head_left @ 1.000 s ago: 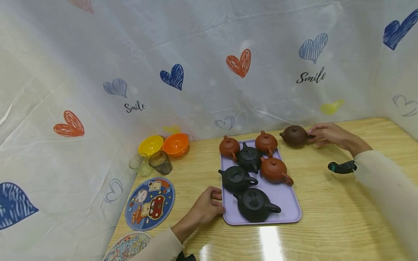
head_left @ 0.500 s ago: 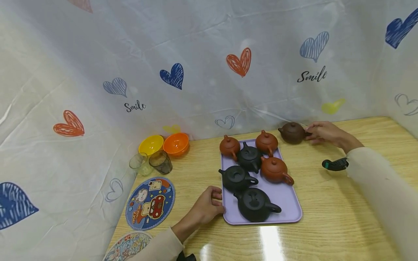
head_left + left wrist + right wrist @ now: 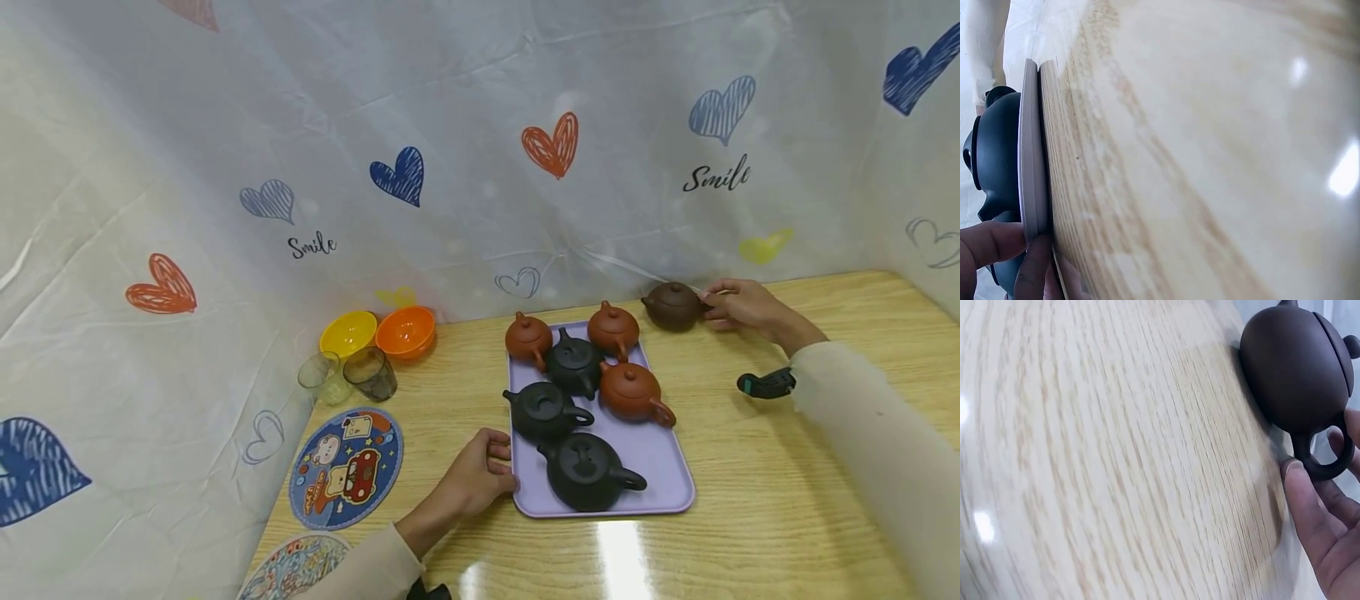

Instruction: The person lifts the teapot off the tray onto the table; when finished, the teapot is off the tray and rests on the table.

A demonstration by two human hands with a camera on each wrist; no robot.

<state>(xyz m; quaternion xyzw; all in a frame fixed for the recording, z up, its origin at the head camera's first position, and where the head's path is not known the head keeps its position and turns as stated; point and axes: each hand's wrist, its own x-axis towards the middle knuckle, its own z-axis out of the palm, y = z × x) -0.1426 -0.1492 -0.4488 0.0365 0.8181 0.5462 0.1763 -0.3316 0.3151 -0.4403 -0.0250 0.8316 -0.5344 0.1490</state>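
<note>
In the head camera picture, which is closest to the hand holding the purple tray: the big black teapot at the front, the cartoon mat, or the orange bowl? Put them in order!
From the left hand, which grips the near left edge of the purple tray:
1. Big black teapot, just to its right, at the front of the tray.
2. Cartoon mat, a little farther, to its left on the table.
3. Orange bowl, far back by the curtain.

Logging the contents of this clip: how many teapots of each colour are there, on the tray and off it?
Black teapots on the tray: 3, the nearest.
Reddish-brown teapots on the tray: 3, one at.
Dark brown teapot off the tray, on the table, its handle at the right hand: 1.
Total: 7.
</note>
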